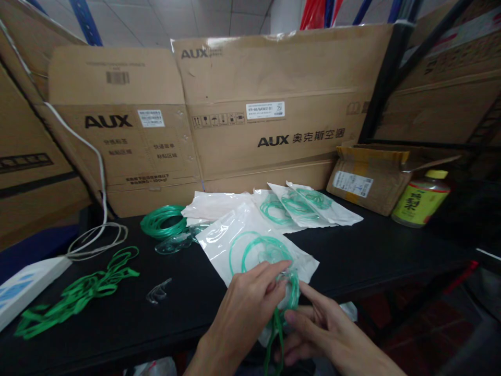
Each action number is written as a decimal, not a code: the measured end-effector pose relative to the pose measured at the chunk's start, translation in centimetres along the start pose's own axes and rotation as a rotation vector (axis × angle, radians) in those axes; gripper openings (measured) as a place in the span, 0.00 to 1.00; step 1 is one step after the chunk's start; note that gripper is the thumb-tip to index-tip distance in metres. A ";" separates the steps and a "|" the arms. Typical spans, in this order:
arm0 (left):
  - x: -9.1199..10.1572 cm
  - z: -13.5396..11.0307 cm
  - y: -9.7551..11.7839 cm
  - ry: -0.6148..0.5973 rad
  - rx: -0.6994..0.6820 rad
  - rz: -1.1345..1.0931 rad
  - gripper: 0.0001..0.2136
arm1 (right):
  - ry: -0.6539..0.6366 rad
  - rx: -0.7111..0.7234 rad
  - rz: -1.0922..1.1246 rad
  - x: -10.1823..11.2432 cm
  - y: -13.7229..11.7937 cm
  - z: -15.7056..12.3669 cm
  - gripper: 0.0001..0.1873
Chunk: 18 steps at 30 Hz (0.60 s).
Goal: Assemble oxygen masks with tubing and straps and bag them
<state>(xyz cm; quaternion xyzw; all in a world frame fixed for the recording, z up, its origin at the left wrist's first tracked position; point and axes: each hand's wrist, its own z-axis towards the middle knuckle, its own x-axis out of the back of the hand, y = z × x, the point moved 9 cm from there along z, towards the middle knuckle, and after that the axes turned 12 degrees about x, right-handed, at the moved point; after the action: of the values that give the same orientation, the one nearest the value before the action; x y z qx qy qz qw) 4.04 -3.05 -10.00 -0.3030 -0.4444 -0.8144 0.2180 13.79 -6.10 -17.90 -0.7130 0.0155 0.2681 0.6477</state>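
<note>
At the far left edge of the black tabletop [129, 324] lies a flat white box [27, 282]. Next to it is a loose heap of green elastic straps [78, 292]. Behind the heap, a white cable [97, 240] lies in a coil. A small clear plastic part [158, 291] rests alone, near the front of the tabletop. Further back there is a coil of green tubing [163, 221], and a clear mask [174, 244] touches its near side.

In the middle, right in front of you, lies the clear bag [230, 245] with green tubing [250, 249] coiled inside. Its near end reaches your hands at the front edge of the tabletop. Your left hand [242, 308] is on this near end, and its fingers [270, 279] are pinched together on the bag where the tubing bunches. A green strap [276, 334] hangs down from there between your hands. Your right hand [324, 334] is just beside it. The thumb seems to press the strap against the bent fingers, though the view is blurred here, and the index finger is stretched out and touches the edge of the bag.

Behind, to the right, several sealed bags [313, 206] overlap like a fan. Then comes a small cardboard box [368, 180], and a bottle with a yellow cap [420, 198] lies tilted beside it. Large AUX cartons [274, 99] stand along the back.
</note>
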 end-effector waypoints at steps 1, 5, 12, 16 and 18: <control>0.1 0.0 -0.1 -0.003 0.004 -0.017 0.16 | -0.013 0.004 -0.016 0.1 0.1 0.4 0.38; 0.0 0.1 -0.3 -0.049 0.033 -0.082 0.15 | 0.058 0.093 0.012 1.2 -0.6 1.3 0.28; -0.1 0.0 0.5 -0.015 0.011 -0.129 0.14 | 0.080 0.168 0.115 -0.5 -1.5 1.1 0.23; 0.5 0.1 0.8 0.019 0.038 -0.207 0.11 | 0.057 0.203 0.084 -1.6 -1.3 1.6 0.23; 0.7 0.3 0.7 0.011 0.076 -0.260 0.11 | 0.083 0.211 0.065 -1.4 -1.0 2.1 0.22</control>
<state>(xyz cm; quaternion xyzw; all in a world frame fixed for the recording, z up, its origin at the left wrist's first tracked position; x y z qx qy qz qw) 4.06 -3.23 -9.05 -0.2297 -0.5092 -0.8201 0.1243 12.24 -4.43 -16.43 -0.6504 0.0934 0.2560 0.7090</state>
